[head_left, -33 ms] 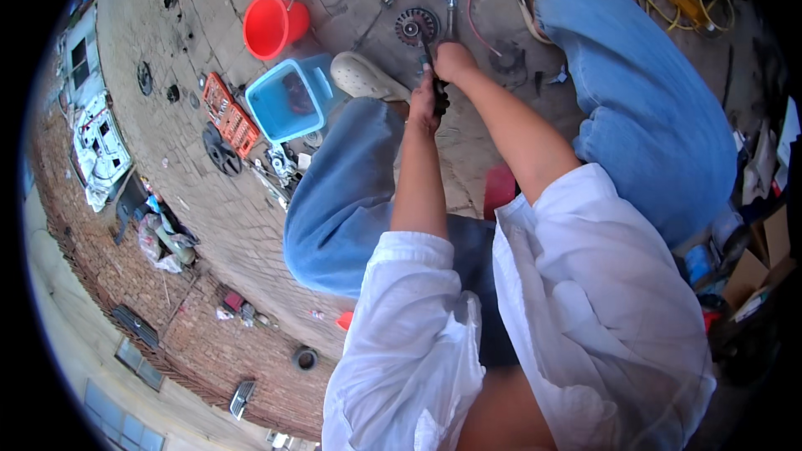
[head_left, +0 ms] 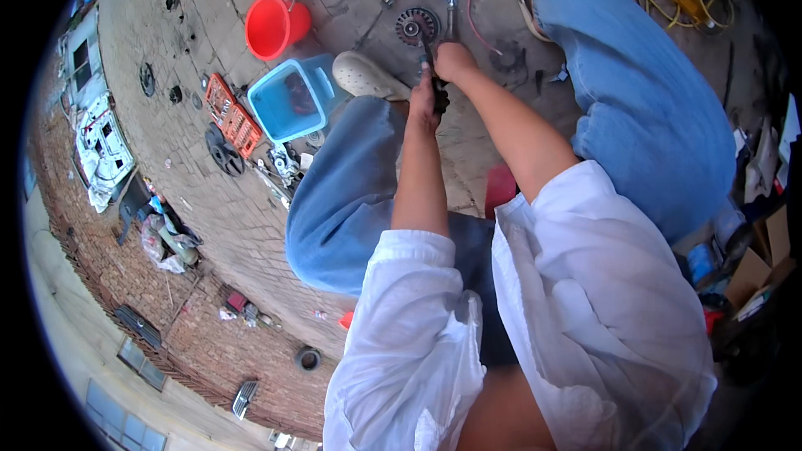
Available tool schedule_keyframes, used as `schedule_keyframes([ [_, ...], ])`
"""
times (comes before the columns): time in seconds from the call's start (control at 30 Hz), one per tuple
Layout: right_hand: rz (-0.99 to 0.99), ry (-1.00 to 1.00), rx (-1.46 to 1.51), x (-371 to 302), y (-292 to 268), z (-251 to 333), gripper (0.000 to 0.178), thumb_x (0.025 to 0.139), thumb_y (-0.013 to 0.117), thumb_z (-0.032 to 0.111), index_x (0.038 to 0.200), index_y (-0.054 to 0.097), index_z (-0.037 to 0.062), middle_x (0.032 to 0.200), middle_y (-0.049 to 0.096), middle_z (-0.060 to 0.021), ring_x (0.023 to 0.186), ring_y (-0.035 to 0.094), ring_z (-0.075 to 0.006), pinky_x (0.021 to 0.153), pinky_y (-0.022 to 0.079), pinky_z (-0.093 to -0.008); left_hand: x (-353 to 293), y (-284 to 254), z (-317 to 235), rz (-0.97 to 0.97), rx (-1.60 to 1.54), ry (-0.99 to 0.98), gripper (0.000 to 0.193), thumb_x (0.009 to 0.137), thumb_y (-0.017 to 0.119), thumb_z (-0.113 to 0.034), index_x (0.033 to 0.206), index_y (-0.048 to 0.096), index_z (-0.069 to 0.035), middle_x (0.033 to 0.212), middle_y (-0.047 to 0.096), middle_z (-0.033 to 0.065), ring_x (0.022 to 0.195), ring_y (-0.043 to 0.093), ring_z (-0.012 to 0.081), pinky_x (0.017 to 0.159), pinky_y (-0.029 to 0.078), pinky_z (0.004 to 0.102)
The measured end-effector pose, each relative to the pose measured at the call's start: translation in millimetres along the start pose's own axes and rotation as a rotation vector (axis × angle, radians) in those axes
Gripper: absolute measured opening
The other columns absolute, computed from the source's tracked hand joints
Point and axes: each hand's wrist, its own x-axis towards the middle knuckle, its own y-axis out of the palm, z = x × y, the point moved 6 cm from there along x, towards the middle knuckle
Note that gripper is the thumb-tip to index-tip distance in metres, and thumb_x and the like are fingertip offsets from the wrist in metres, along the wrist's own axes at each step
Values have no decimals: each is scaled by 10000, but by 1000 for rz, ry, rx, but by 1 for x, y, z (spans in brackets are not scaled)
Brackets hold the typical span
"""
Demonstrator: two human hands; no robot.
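Grey-brown paving (head_left: 150,12) bears the finned metal rotor (head_left: 416,25), off which the dark tool (head_left: 428,53) gripped in the left hand (head_left: 424,100) could slip if the rotor turned underneath it, perhaps jarring the curled right hand (head_left: 454,62) alongside, whose own hold I cannot make out.

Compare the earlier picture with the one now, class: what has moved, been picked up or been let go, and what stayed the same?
Nothing visibly moved and nothing was picked up or let go; only the view shifted very slightly. The left hand stays on the dark tool at the round toothed part, with the right hand close by. The red bucket and blue tub stayed put.
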Motion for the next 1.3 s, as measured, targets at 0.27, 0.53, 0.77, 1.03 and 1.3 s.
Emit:
schedule_keyframes([
  [0.27,-187,51,-2,4,-7,0,225,790,566,207,915,649,40,976,629,-185,900,612,-330,784,487,-407,8,20,-13,-245,-102,64,495,846,530,-526,900,571,-36,641,525,40,439,457,158,365,333,303],
  [0.53,-91,49,54,10,-1,-9,261,815,550,200,968,640,9,1035,616,-199,955,607,-327,813,489,-399,-4,27,-23,-303,178,77,727,821,488,-615,1015,559,82,841,611,111,645,585,218,525,463,332],
  [0.77,-134,85,115,17,11,-36,232,824,502,145,952,647,16,1004,628,-190,919,617,-333,792,489,-425,-12,44,-2,-464,169,75,751,838,446,-626,951,584,103,755,622,107,638,574,215,573,460,330],
  [1.03,-126,131,180,11,-6,-24,236,773,589,182,933,623,12,984,616,-205,920,597,-348,802,471,-420,-11,51,-6,-463,33,204,662,854,453,-600,794,624,36,670,600,72,627,590,169,534,453,322],
  [1.3,-129,131,120,13,-12,-12,259,748,646,213,904,636,6,954,629,-192,887,612,-340,786,486,-399,2,48,-7,-407,-148,177,633,830,490,-608,843,585,17,681,583,58,514,546,156,417,398,305],
])
